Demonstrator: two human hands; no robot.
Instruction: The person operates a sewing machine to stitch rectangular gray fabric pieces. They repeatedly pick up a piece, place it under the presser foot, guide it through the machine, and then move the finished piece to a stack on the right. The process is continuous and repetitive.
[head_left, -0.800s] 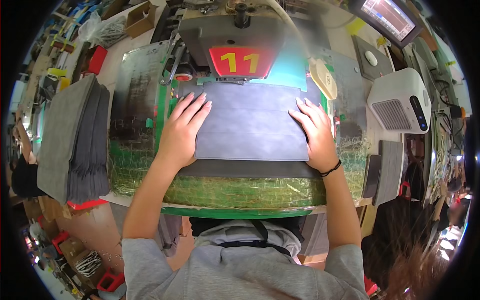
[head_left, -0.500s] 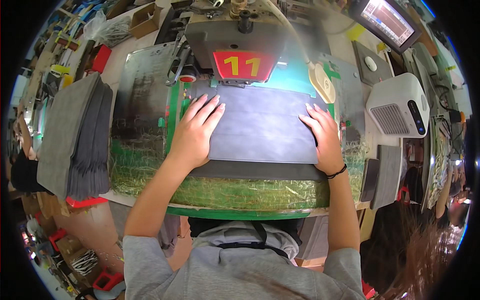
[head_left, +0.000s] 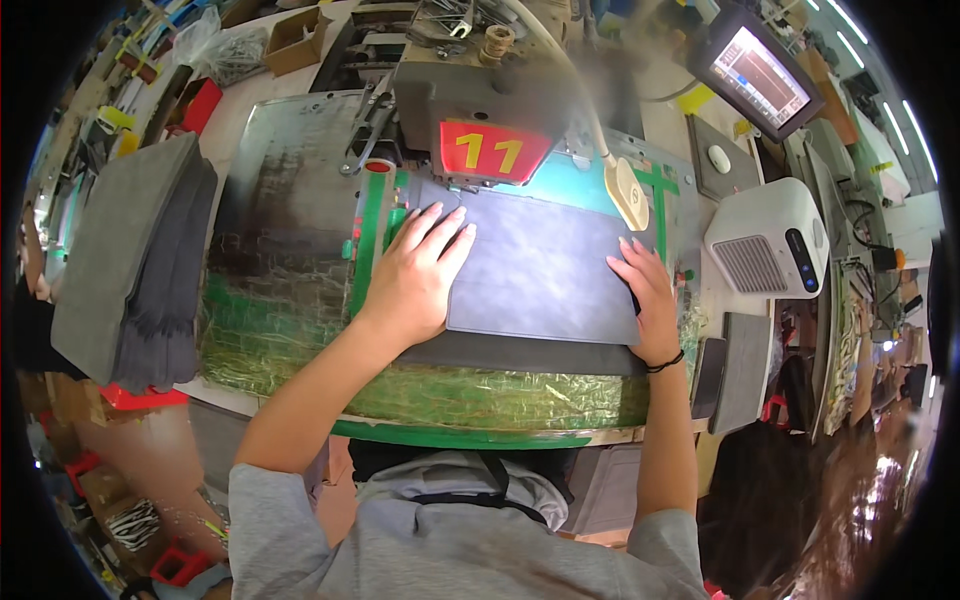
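Note:
A flat blue-grey panel (head_left: 545, 275), leather-like with a stitched-looking border, lies under the front of a machine head (head_left: 480, 110) bearing a red plate. My left hand (head_left: 420, 270) rests flat on its left edge, fingers stretched toward the machine. My right hand (head_left: 648, 295) lies along the opposite edge, fingers spread and fingertips on the surface. A darker sheet (head_left: 530, 352) shows beneath the panel's near edge. The machine head hides the ground beyond the far edge. A pale lamp (head_left: 627, 195) on a bent neck hangs near the panel's far right corner.
To the left stands a stack of grey panels (head_left: 120, 260). The worn work table (head_left: 270, 330) has green tape and a clear covering. At right are a white box-shaped fan unit (head_left: 765, 240), a phone (head_left: 709, 375), a mouse (head_left: 718, 158) and a screen (head_left: 760, 80).
The whole view has tilted and shifted, so the machine and panel appear lower and slightly turned. Both hands stay on the panel's two sides, with little visible change in their grip.

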